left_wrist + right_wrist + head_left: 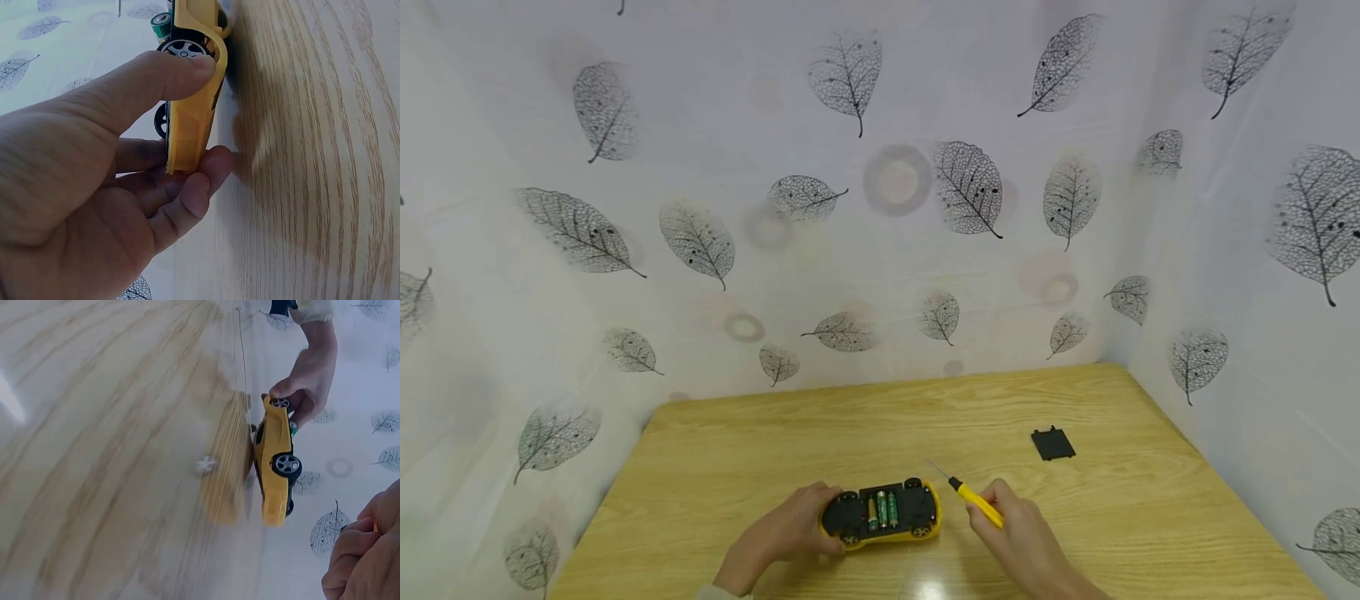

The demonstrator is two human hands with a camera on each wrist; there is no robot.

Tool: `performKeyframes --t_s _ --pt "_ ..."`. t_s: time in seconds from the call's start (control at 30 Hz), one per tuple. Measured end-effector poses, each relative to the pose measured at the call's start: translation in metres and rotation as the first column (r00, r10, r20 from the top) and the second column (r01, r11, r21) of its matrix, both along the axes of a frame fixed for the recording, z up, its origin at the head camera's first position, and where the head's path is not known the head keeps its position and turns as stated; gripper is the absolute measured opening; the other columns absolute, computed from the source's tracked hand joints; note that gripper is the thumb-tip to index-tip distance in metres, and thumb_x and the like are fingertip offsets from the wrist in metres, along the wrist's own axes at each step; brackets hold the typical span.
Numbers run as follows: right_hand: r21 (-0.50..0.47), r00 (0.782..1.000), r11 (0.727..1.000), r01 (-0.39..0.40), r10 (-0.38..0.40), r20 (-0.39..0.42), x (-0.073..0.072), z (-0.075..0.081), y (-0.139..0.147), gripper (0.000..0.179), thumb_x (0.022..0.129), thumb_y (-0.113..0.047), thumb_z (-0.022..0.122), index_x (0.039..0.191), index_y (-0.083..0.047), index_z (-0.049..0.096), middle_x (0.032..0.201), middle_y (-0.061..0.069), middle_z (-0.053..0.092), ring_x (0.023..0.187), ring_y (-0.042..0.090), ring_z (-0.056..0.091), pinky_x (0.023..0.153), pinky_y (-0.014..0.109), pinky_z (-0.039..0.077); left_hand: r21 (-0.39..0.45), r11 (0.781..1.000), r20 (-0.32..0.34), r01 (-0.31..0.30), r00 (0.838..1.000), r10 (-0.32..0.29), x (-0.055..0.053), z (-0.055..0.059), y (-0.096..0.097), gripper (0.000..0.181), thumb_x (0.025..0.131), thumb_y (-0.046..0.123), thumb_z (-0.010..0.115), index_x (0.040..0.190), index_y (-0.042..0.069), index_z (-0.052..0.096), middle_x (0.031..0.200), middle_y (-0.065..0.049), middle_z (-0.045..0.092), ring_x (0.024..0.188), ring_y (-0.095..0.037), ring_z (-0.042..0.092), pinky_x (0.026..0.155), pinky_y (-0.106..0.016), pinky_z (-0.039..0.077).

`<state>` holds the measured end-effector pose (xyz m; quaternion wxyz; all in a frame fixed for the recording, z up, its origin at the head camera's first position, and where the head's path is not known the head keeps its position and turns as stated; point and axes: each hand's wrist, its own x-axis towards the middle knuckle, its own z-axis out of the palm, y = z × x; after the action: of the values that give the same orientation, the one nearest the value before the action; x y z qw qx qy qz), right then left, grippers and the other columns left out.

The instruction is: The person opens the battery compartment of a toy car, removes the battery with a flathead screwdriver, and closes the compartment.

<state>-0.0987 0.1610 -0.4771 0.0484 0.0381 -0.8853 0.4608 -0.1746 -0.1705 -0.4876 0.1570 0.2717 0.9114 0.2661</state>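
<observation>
Head view, bottom: toy car (913,507) is pinched by left hand (796,525), screwdriver (973,498) by right hand (1019,533); uncovered batteries (882,509) could be spilled by tilting.

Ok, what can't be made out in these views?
Head: roof of the toy car, hidden by its upturned body.
Head: lettering on the batteries, too small.
Head: tip shape of the screwdriver, too small.
Left wrist: the toy car's far end, cut off by the top edge.
Right wrist: part of the right hand, beyond the right edge.
</observation>
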Motion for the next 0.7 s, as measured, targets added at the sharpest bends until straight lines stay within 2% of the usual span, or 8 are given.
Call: performKeyframes --t_s 0.13,0.27,0.53,0.7 --pt "0.041 0.996 0.996 0.078 -0.079 0.034 -0.004 -0.001 0.005 0.012 0.095 -0.011 0.071 0.091 -0.013 0.059 0.062 -0.006 0.05 0.047 0.006 0.035 0.045 0.021 0.03 -0.002 1.0 0.005 -0.003 1.0 0.003 0.001 0.001 0.0 0.073 0.075 0.031 0.09 0.136 0.001 0.062 0.108 0.002 0.061 0.095 -0.015 0.055 0.084 -0.04 0.051" --pt "0.067 0.99 0.991 0.117 -0.122 0.07 -0.008 -0.003 0.014 0.01 0.097 -0.014 0.069 0.096 -0.011 0.06 0.061 -0.003 0.049 0.046 0.008 0.036 0.044 0.021 0.031 -0.007 1.0 -0.006 0.001 1.0 -0.001 0.001 0.001 0.0 0.072 0.075 0.03 0.089 0.135 0.001 0.062 0.107 0.002 0.061 0.094 -0.015 0.055 0.085 -0.04 0.052" --pt "0.154 0.985 0.974 0.169 -0.174 0.016 -0.022 -0.009 0.038 0.014 0.098 -0.016 0.068 0.102 -0.004 0.062 0.061 -0.002 0.047 0.046 0.009 0.036 0.043 0.022 0.031 -0.01 1.0 -0.007 -0.004 1.0 0.004 0.002 0.001 0.001 0.071 0.075 0.029 0.089 0.135 0.001 0.062 0.108 0.001 0.061 0.095 -0.016 0.056 0.085 -0.041 0.052" --pt "0.179 0.982 0.967 0.183 -0.19 0.021 -0.032 -0.015 0.05 0.022 0.099 -0.018 0.066 0.108 0.002 0.062 0.063 0.0 0.048 0.047 0.01 0.037 0.043 0.023 0.032 -0.012 1.0 -0.003 -0.017 1.0 0.016 0.002 0.0 0.0 0.073 0.074 0.03 0.089 0.136 0.002 0.062 0.109 0.001 0.061 0.095 -0.016 0.055 0.085 -0.041 0.052"
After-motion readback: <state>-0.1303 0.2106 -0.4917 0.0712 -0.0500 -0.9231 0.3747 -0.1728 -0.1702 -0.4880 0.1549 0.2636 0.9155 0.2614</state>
